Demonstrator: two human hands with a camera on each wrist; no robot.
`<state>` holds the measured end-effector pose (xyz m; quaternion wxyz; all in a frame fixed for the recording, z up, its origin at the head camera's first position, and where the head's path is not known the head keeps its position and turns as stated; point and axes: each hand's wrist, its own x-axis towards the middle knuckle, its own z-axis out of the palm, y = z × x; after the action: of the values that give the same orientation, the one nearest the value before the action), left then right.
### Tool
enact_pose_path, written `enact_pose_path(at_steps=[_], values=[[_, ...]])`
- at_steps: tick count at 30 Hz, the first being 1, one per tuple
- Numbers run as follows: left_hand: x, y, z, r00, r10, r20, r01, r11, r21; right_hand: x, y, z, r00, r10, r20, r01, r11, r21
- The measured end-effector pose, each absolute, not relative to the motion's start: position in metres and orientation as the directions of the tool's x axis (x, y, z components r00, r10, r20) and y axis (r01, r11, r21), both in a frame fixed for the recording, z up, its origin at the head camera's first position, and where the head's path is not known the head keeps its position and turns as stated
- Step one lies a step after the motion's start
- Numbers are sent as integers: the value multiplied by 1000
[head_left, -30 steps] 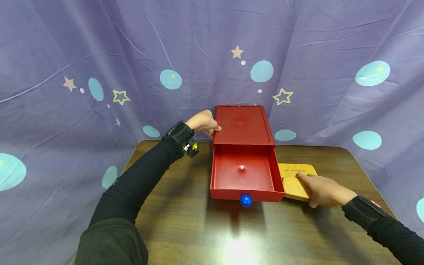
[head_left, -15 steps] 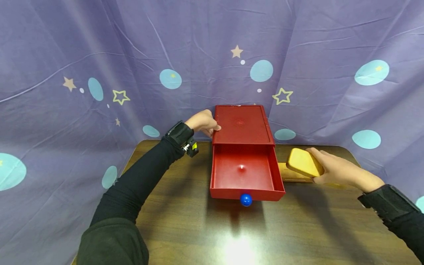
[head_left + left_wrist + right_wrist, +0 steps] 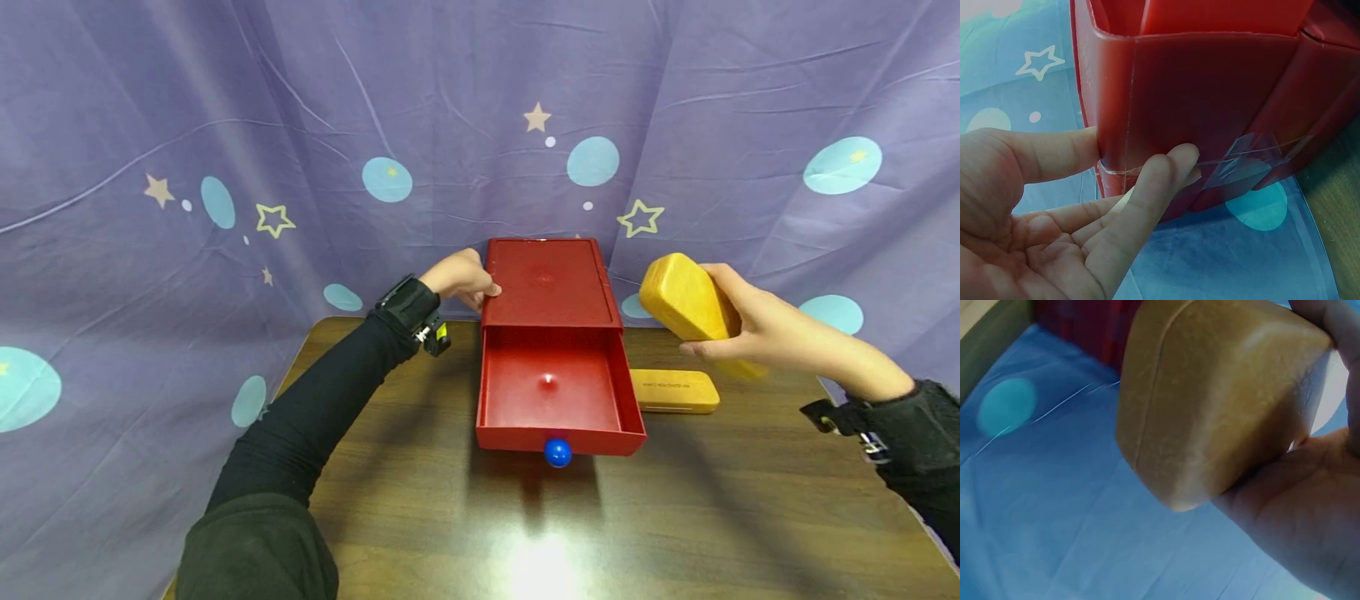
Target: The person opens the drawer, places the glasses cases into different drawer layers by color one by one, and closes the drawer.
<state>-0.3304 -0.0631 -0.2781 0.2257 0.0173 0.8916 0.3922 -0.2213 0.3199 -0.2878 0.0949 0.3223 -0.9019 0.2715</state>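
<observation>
A red box [image 3: 543, 279] stands at the table's back, its drawer [image 3: 517, 440] pulled out toward me and the drawer's floor showing. A blue knob [image 3: 557, 453] is on the drawer's front. My left hand [image 3: 463, 279] grips the box's left side; in the left wrist view its thumb and fingers [image 3: 1154, 178] meet two faces around an edge. My right hand [image 3: 757, 321] holds a yellow rounded case [image 3: 690, 300] tilted in the air, right of the box. The right wrist view shows a seam along this case [image 3: 1210, 394]. My palm hides part of it.
A second yellow case [image 3: 675, 392] with dark lettering lies on the wooden table [image 3: 405, 500], just right of the drawer. Behind the table hangs a purple cloth [image 3: 465, 100] with stars and dots. Clear tape [image 3: 1241, 162] sticks to the box's side.
My right hand has lifted the yellow case off the other one, raising and tilting it. The lower case is now uncovered. My left hand and the red box have stayed put.
</observation>
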Motion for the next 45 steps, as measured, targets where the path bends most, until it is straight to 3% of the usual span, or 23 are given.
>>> enact_pose_path(at_steps=[6,22,29,38,45], values=[[-331,-62,-278,-900,206,-384,-146,688,711,-215,291,-264,-762,-549,345,-641,560,-525],[-334,-64,-282,-899,221,-377,-129,689,713,-208,228,-247,-685,-634,360,-701,438,-563],[-334,-65,-282,-902,224,-368,-123,684,719,-206,204,-254,-707,-666,236,-631,444,-636],[-334,-65,-283,-905,227,-359,-101,705,702,-212,190,-270,-645,-754,124,-595,394,-701],[-335,-65,-283,-905,224,-363,-106,706,700,-217,185,-284,-603,-796,50,-598,409,-689]])
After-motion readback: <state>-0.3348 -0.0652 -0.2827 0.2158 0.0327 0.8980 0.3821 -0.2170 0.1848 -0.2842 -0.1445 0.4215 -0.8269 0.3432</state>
